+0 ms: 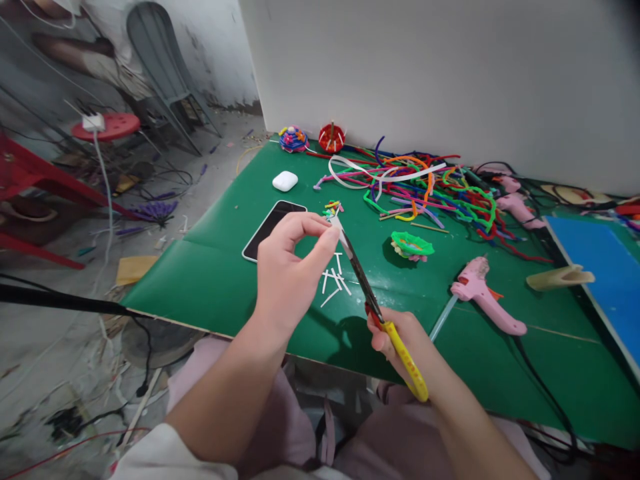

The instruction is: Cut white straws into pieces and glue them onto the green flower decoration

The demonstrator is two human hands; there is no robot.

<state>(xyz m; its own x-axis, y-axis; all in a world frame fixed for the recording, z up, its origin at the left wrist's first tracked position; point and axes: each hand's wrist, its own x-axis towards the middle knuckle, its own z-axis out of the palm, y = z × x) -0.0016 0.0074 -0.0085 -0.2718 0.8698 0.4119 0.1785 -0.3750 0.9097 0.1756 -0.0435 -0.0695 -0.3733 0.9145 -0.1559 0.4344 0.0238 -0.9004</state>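
My left hand (pixel 290 263) is raised over the green table (pixel 210 273), thumb and forefinger pinched on a small white strip (pixel 334 222). My right hand (pixel 400 340) grips yellow-handled scissors (pixel 370 293). The blades point up-left and their tip meets the strip at my left fingertips. Several short white cut pieces (pixel 336 280) lie on the table below the blades. A small bundle of coloured bits (pixel 332 209) lies just beyond my fingers.
A phone (pixel 267 227) and a white earbud case (pixel 285 181) lie at the left. A pink glue gun (pixel 480 293), a green pipe-cleaner flower (pixel 412 245) and a heap of coloured pipe cleaners (pixel 430 190) fill the right. A blue board (pixel 600 260) is at far right.
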